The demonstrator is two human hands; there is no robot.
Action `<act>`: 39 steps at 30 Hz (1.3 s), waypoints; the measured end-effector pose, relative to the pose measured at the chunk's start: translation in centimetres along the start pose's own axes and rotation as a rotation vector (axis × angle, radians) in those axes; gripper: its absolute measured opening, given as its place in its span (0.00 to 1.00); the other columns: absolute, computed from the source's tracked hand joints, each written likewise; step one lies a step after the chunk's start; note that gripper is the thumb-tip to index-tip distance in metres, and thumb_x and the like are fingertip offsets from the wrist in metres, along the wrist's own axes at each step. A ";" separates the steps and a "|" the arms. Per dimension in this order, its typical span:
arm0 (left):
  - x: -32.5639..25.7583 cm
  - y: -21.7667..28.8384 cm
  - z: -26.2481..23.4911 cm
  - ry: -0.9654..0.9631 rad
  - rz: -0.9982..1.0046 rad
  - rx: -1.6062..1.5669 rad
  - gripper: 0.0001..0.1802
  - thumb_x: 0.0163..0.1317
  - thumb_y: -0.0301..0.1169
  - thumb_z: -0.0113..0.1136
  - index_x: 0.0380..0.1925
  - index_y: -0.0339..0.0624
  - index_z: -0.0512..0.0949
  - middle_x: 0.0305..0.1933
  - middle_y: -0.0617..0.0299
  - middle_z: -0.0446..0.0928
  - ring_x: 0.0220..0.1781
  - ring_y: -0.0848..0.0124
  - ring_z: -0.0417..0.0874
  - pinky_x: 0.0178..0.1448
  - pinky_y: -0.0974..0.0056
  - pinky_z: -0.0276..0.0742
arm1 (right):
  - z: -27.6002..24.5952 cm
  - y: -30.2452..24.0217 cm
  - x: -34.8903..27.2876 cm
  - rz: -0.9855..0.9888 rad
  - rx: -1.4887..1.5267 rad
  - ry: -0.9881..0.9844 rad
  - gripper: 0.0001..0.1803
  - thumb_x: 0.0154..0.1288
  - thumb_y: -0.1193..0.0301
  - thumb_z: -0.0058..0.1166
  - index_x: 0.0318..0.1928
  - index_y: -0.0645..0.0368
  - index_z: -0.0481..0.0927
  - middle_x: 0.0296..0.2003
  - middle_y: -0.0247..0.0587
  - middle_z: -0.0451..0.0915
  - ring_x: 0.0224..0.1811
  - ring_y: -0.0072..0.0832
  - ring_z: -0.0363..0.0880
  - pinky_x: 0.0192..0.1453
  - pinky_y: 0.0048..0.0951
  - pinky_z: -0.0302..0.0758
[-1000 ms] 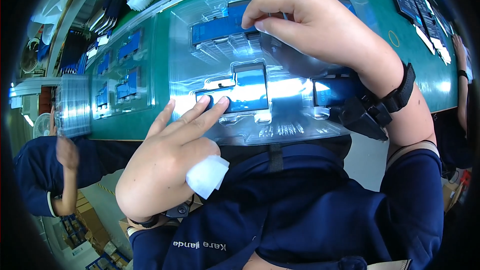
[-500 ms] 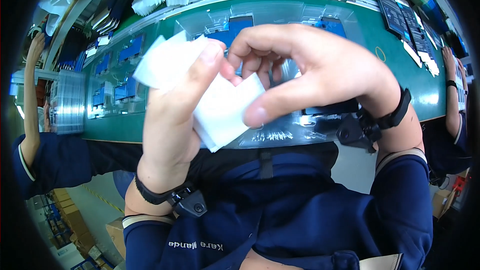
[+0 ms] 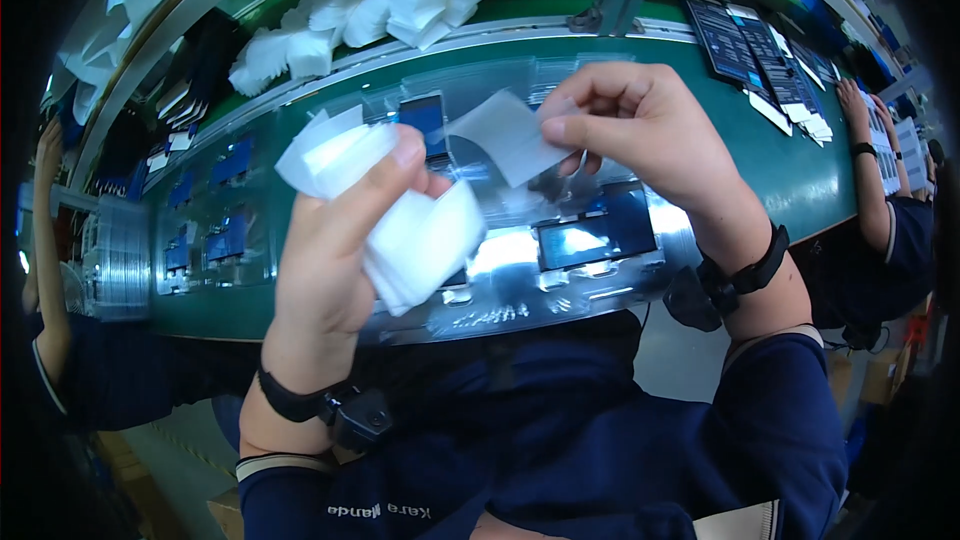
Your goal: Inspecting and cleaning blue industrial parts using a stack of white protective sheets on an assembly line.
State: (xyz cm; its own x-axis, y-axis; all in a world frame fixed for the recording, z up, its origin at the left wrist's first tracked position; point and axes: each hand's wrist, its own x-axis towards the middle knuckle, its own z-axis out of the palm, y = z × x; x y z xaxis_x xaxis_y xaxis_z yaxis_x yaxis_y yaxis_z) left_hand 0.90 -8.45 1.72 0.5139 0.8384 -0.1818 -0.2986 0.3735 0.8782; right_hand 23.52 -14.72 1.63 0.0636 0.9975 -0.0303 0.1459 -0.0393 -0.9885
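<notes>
White wipes (image 3: 420,240), a folded stack of them, sat clamped in the left hand (image 3: 345,240), the thumb pressed across the top sheets and the fingers curled behind, one loose corner fanning out to the upper left. The right hand (image 3: 640,130) pinched a thin translucent film sheet (image 3: 505,145) between thumb and fingertips, its free end hanging toward the wipes, just beside the left thumb tip without clearly touching it. Both hands were raised above a clear plastic tray (image 3: 500,290) on the green counter (image 3: 790,170). A small dark screen panel (image 3: 595,235) lay in the tray, below the right hand and to the right of the wipes; a blue panel (image 3: 425,120) showed in the tray's far part, between the two hands. Black wrist straps circled both wrists, the left one (image 3: 300,402) below the stack, the right one (image 3: 750,265) at the tray's right end. Left of the tray, more clear trays with blue panels (image 3: 215,210) ran along the counter. Beyond the tray, on a shelf, lay heaps of white cloths (image 3: 390,5). Far right of the tray, dark printed cards (image 3: 760,50) were spread on the counter, and another person's arm (image 3: 870,190) reached toward them. At the far left edge, a second person's arm (image 3: 45,240) was raised.
</notes>
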 end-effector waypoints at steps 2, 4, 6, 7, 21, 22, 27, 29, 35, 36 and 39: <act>-0.4 0.8 0.4 -0.124 0.121 0.424 0.08 0.57 0.29 0.64 0.35 0.39 0.77 0.33 0.61 0.79 0.36 0.73 0.81 0.41 0.68 0.77 | -1.3 0.4 -0.4 -0.055 -0.108 0.089 0.09 0.60 0.72 0.56 0.37 0.66 0.80 0.27 0.34 0.79 0.27 0.17 0.76 0.31 0.17 0.73; -1.6 1.4 1.2 -0.239 0.087 0.669 0.09 0.54 0.25 0.63 0.34 0.36 0.75 0.27 0.59 0.78 0.33 0.70 0.81 0.41 0.66 0.76 | -2.5 0.8 -0.9 -0.069 -0.188 0.043 0.09 0.64 0.72 0.53 0.41 0.64 0.79 0.30 0.32 0.77 0.28 0.14 0.72 0.34 0.17 0.71; -1.9 2.1 1.9 -0.525 0.102 0.924 0.09 0.52 0.22 0.64 0.34 0.35 0.76 0.29 0.59 0.79 0.33 0.72 0.82 0.40 0.68 0.76 | -3.3 1.3 -1.5 -0.035 -0.329 -0.042 0.08 0.64 0.73 0.51 0.41 0.63 0.79 0.28 0.30 0.74 0.30 0.15 0.70 0.35 0.18 0.69; -2.1 2.1 2.3 -0.599 0.093 0.987 0.10 0.53 0.25 0.64 0.35 0.36 0.77 0.30 0.58 0.80 0.34 0.71 0.82 0.43 0.65 0.74 | -3.5 1.5 -1.7 -0.095 -0.365 -0.041 0.09 0.63 0.75 0.50 0.42 0.64 0.78 0.27 0.29 0.72 0.31 0.16 0.68 0.37 0.19 0.68; -0.7 -2.1 6.7 -0.712 0.222 1.632 0.25 0.51 0.32 0.64 0.49 0.31 0.73 0.31 0.46 0.79 0.34 0.50 0.79 0.45 0.58 0.70 | -5.5 4.1 -3.0 -0.190 -0.309 0.223 0.08 0.64 0.73 0.53 0.40 0.65 0.77 0.33 0.31 0.76 0.37 0.16 0.71 0.44 0.20 0.69; -0.8 -2.2 6.9 -0.714 0.218 1.622 0.25 0.51 0.32 0.64 0.49 0.31 0.73 0.31 0.46 0.79 0.34 0.50 0.79 0.45 0.58 0.70 | -5.7 4.2 -3.1 -0.195 -0.304 0.209 0.07 0.65 0.73 0.52 0.40 0.65 0.76 0.33 0.31 0.76 0.37 0.16 0.71 0.43 0.20 0.69; -0.4 -2.6 7.1 -0.628 0.263 1.648 0.17 0.51 0.28 0.62 0.42 0.36 0.75 0.30 0.48 0.78 0.33 0.49 0.78 0.43 0.56 0.70 | -6.0 4.5 -3.3 -0.156 -0.254 0.201 0.07 0.66 0.73 0.49 0.40 0.64 0.75 0.33 0.30 0.75 0.35 0.15 0.70 0.41 0.19 0.68; -0.2 -2.5 7.0 -0.595 0.332 1.634 0.16 0.50 0.27 0.62 0.40 0.38 0.75 0.30 0.48 0.78 0.34 0.49 0.78 0.43 0.56 0.70 | -6.1 4.6 -3.2 -0.154 -0.259 0.236 0.07 0.66 0.73 0.50 0.40 0.64 0.76 0.33 0.29 0.75 0.35 0.14 0.69 0.40 0.19 0.67; -0.7 -1.8 7.0 -0.538 0.445 1.672 0.13 0.46 0.24 0.62 0.36 0.40 0.77 0.32 0.55 0.78 0.37 0.54 0.78 0.44 0.59 0.69 | -6.0 5.1 -2.9 -0.225 -0.245 0.292 0.09 0.60 0.72 0.52 0.37 0.66 0.77 0.25 0.34 0.74 0.28 0.18 0.69 0.33 0.22 0.68; -0.8 -1.8 7.0 -0.501 0.474 1.755 0.13 0.45 0.24 0.62 0.35 0.40 0.78 0.32 0.56 0.78 0.38 0.55 0.78 0.44 0.60 0.69 | -6.0 5.1 -3.0 -0.225 -0.244 0.292 0.09 0.60 0.72 0.52 0.37 0.66 0.77 0.25 0.34 0.74 0.28 0.18 0.69 0.33 0.22 0.68; -0.8 -1.9 6.8 -0.492 0.446 1.629 0.12 0.45 0.23 0.61 0.34 0.42 0.78 0.32 0.59 0.78 0.39 0.57 0.79 0.44 0.60 0.69 | -6.0 4.8 -3.4 -0.149 -0.291 0.208 0.09 0.65 0.72 0.53 0.41 0.64 0.77 0.34 0.31 0.76 0.37 0.15 0.71 0.41 0.19 0.69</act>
State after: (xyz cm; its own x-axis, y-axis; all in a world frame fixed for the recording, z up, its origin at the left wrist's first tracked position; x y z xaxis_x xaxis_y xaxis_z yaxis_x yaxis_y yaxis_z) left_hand 6.50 -12.47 3.21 0.8896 0.4548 0.0426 0.4057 -0.8296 0.3836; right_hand 29.95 -18.65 -2.17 0.2148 0.9617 0.1703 0.4407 0.0601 -0.8956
